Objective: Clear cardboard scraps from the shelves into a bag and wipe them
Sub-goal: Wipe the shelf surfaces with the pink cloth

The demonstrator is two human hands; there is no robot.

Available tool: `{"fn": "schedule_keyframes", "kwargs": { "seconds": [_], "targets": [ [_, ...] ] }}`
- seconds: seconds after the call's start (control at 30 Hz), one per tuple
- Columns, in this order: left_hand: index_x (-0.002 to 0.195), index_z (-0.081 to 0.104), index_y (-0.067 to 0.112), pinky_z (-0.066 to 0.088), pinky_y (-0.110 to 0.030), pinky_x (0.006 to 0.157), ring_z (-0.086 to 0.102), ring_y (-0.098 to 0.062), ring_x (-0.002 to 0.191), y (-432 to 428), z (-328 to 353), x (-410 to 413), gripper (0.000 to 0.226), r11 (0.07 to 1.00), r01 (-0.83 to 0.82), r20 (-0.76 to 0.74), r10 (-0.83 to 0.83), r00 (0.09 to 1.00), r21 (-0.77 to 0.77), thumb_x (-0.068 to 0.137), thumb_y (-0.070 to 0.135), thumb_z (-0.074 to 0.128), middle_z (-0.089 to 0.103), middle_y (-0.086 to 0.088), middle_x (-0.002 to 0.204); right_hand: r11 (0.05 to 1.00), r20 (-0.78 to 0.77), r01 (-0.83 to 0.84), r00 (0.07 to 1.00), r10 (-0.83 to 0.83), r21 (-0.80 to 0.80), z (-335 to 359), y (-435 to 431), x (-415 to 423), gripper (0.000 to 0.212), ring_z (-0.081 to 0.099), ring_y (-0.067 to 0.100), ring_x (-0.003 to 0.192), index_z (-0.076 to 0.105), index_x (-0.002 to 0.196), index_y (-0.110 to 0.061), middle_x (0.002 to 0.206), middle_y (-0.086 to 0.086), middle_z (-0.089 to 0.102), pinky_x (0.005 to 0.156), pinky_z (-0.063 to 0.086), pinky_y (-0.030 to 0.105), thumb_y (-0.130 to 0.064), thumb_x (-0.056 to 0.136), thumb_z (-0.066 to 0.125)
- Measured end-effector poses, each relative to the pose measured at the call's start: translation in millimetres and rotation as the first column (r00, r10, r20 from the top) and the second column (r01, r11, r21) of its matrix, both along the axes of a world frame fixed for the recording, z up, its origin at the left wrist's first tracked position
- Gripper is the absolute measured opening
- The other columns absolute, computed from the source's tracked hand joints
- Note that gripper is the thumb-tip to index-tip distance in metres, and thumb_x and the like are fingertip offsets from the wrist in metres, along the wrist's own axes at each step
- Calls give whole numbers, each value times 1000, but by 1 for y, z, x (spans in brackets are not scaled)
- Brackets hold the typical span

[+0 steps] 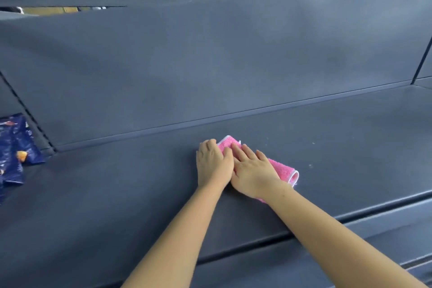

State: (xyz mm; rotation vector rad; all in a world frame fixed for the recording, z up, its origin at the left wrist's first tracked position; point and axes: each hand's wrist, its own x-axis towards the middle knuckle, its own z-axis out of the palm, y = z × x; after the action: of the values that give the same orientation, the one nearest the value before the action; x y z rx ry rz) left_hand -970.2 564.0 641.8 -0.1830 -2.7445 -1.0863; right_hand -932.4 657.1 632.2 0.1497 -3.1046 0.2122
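A folded pink cloth (pixel 284 170) with a white hem lies flat on the dark grey shelf (pixel 117 194), near its middle. My left hand (pixel 214 162) presses on the cloth's left end, its fingertips bent over the far edge. My right hand (pixel 253 170) lies flat on the cloth beside the left hand, fingers straight and pointing up-left. Both hands cover most of the cloth; only its far corner and right end show. A few small pale specks (pixel 310 165) dot the shelf to the right of the cloth.
Blue snack packets (pixel 14 149) lie at the shelf's left end, beside a slotted upright. The grey back panel (pixel 210 65) rises behind the shelf. Another shelf's front edge (pixel 350 252) runs below, toward me.
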Motion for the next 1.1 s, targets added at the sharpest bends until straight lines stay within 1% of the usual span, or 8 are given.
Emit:
{"fn": "schedule_keyframes", "kwargs": {
  "seconds": [0.2, 0.37, 0.5, 0.77, 0.87, 0.93, 1.0, 1.1],
  "targets": [
    [136, 35, 3, 20, -38, 116, 24, -26, 140, 1, -2, -2, 47, 999, 35, 6, -35, 999, 30, 96, 27, 38, 36, -10, 144, 998, -40, -63, 997, 63, 4, -5, 3, 29, 55, -1, 16, 146, 2, 148, -34, 158, -8, -5, 116, 4, 38, -46, 95, 13],
    [130, 41, 3, 20, -37, 115, 27, -27, 137, 1, -3, -3, 40, 999, 46, 4, -45, 999, -15, 95, 22, 37, 40, -12, 141, 996, -5, 87, 996, -87, 9, 1, 24, -9, 52, 1, 15, 146, 12, 148, -30, 159, -4, 0, 116, 6, 36, -42, 98, 20],
    [139, 32, 4, 13, -34, 118, 17, -22, 143, 0, -5, 0, 47, 997, 70, 25, -69, 997, -27, 97, 25, 36, 30, -9, 150, 987, 50, 158, 986, -159, 24, 6, 40, -58, 52, 2, 19, 145, 14, 147, -25, 158, -1, 2, 115, 8, 40, -40, 98, 18],
    [133, 41, 11, 28, -20, 98, 37, -13, 128, -18, 4, -12, 40, 933, -18, 60, -3, 998, 360, 94, 20, 41, 38, 0, 141, 994, 85, 108, 990, -110, 29, 12, -2, -132, 54, 1, 23, 145, 12, 148, -20, 158, 3, 4, 115, 8, 46, -36, 97, 17],
    [128, 46, 8, 27, -15, 88, 41, -14, 122, -45, 10, -25, 35, 940, -72, -21, 84, 996, 333, 94, 17, 43, 43, -4, 136, 999, 96, -1, 995, -2, 32, 13, -39, -129, 54, -1, 24, 145, 12, 148, -19, 158, 4, 2, 116, 6, 47, -37, 97, 18],
    [128, 47, 5, 28, -17, 93, 40, -18, 126, -67, 9, -35, 36, 955, -88, -59, 109, 992, 282, 93, 12, 43, 42, -7, 138, 997, 83, -76, 994, 73, 33, 12, -59, -116, 55, -2, 23, 145, 11, 149, -20, 158, 3, 0, 116, 5, 47, -38, 97, 16],
    [126, 49, 3, 30, -23, 98, 42, -22, 126, -85, 7, -42, 34, 978, -92, -57, 104, 993, 189, 92, 10, 43, 43, -10, 137, 992, 62, -125, 990, 124, 12, 11, -75, -97, 55, -3, 24, 145, 9, 149, -19, 158, 5, -2, 116, 5, 46, -38, 98, 14],
    [115, 57, 9, 37, -30, 91, 47, -25, 120, -96, 6, -46, 28, 999, -34, 11, 34, 999, 27, 93, 16, 43, 50, -6, 126, 987, 97, -159, 982, 161, -31, 12, -99, -65, 58, -7, 26, 145, 2, 150, -17, 158, 9, -6, 117, 3, 46, -34, 98, 22]
  ]
}}
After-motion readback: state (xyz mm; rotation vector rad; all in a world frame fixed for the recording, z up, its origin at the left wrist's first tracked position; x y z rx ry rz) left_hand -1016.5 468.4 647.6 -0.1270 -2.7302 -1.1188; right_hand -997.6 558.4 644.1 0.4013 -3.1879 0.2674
